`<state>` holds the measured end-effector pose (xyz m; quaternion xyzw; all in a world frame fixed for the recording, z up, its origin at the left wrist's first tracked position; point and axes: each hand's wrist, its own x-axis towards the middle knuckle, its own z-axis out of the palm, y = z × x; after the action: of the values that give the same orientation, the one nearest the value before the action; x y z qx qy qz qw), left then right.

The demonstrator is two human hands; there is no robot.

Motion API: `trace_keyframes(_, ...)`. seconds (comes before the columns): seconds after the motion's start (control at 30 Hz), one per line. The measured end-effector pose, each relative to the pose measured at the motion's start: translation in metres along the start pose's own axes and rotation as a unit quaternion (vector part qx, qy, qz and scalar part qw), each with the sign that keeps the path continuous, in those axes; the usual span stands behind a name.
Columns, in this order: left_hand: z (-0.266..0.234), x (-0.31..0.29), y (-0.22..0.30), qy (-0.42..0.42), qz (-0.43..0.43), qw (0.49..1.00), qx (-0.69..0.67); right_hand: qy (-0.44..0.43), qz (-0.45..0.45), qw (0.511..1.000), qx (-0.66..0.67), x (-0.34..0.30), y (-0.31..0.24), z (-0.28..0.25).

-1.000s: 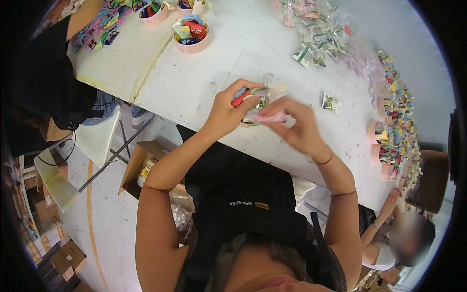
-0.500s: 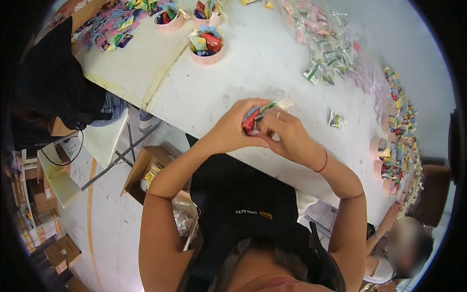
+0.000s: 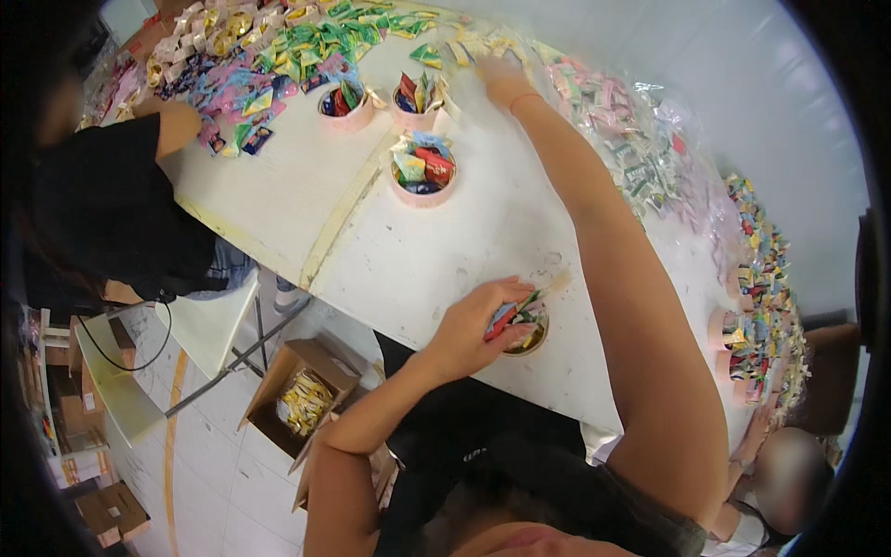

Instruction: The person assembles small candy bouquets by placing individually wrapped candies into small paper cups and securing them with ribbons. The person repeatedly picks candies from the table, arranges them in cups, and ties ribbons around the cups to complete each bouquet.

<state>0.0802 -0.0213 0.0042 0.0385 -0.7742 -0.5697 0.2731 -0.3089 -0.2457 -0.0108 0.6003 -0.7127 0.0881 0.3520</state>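
My left hand (image 3: 478, 332) is at the table's near edge, its fingers curled around several small wrapped packets (image 3: 506, 318) in red, blue and green. The packets stand in a round tub (image 3: 531, 349), mostly hidden by that hand, with yellow showing at the bottom. My right hand (image 3: 504, 79) reaches to the far side of the table, at a pile of yellow and white packets (image 3: 464, 51). Its fingers are smeared, so what they hold is unclear. Three pink tubs of upright mixed packets stand left of my right arm, the closest being the pink tub (image 3: 424, 192).
A heap of green and white packets (image 3: 636, 153) in clear plastic lies beyond my right arm. Filled tubs (image 3: 742, 357) line the right edge. Left are loose packets (image 3: 237, 102), a co-worker's black sleeve (image 3: 139, 186), a chair (image 3: 218, 320) and an open carton (image 3: 329, 357). Another person sits lower right.
My right hand has left the tub and stretched to the far packet pile. My left hand stays on the packets at the tub. The view has shifted, showing more of the table's far side.
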Motion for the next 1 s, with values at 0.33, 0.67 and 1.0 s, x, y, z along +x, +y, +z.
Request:
trace_keyframes(0.33,-0.003,-0.009,0.0,0.01,-0.061,0.998,-0.001,-0.135,0.098,0.859,0.484,-0.13,-0.046,-0.249)
trace_keyframes(0.67,0.001,-0.006,0.005,0.021,-0.086,0.996,-0.018,-0.206,0.068,0.718,0.662,-0.255,-0.08,-0.343)
trace_keyframes(1.0,0.026,-0.011,0.003,0.009,-0.068,0.998,0.01,-0.003,-0.029,0.885,0.464,-0.306,-0.096,-0.35)
